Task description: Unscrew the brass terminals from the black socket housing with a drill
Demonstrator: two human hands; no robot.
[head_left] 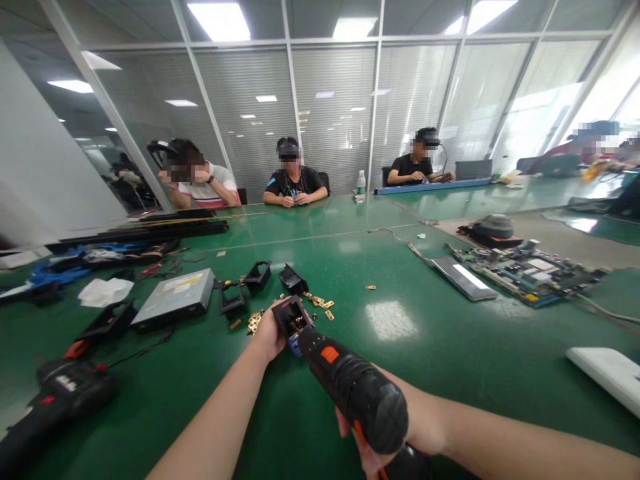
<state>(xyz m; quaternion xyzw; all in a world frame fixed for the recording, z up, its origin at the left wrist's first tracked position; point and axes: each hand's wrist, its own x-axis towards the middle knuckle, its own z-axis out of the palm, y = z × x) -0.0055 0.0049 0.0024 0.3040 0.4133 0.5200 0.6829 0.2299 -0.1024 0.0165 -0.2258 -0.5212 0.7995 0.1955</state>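
My right hand (pixel 367 447) grips a black cordless drill (pixel 350 380) with orange marks. Its front end points into the open side of a small black plastic housing (pixel 289 313). My left hand (pixel 269 337) is closed round that housing and holds it up off the table; a blue part (pixel 295 345) shows at its lower edge. Just beyond lie small brass plates (pixel 323 303) in a loose pile. More black housings (pixel 257 275) stand behind my left hand. The drill hides its own tip and part of the housing's inside.
At left are a silver disc drive (pixel 175 297), a second power tool (pixel 65 387) and black strips (pixel 150 227). A circuit board (pixel 535 270), a flat grey device (pixel 464 278) and a white case (pixel 607 377) lie at right. Several people sit across the green table (pixel 320 247), near a bottle (pixel 361 187).
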